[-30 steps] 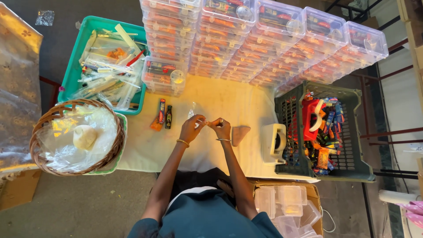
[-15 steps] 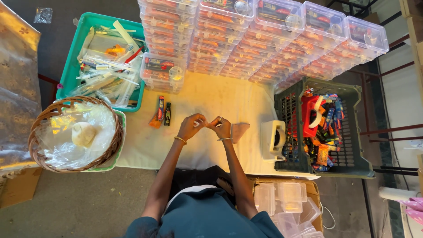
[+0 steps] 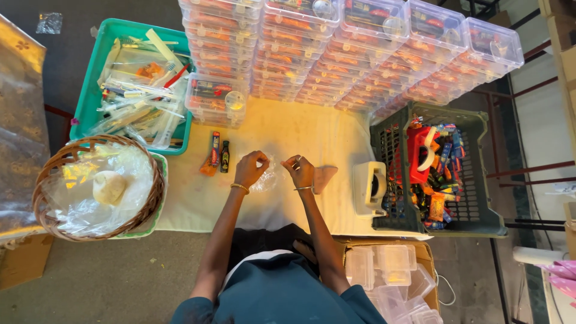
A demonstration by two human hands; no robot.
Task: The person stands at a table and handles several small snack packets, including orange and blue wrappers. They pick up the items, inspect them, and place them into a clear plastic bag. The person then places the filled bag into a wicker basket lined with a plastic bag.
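My left hand (image 3: 250, 168) and my right hand (image 3: 300, 171) are over the cream tablecloth (image 3: 300, 135), a short way apart. A small clear plastic bag (image 3: 268, 176) hangs between them; my left hand is closed on its left edge and my right fingers pinch its other side. Just left of my left hand lie an orange sachet (image 3: 209, 168), a red tube (image 3: 215, 149) and a small dark bottle (image 3: 224, 157). A brown triangular piece (image 3: 324, 177) lies beside my right hand.
Stacks of filled clear lidded boxes (image 3: 336, 45) line the far edge. A teal tray (image 3: 90, 99) with wrapped toothbrushes and a wicker basket (image 3: 96, 186) stand left. A tape dispenser (image 3: 370, 189) and a dark crate (image 3: 480, 222) of packets stand right. Empty boxes fill a carton (image 3: 390, 273).
My hands were touching at the fingertips; now they have drawn apart, the left moving left, and the clear bag is spread between them.
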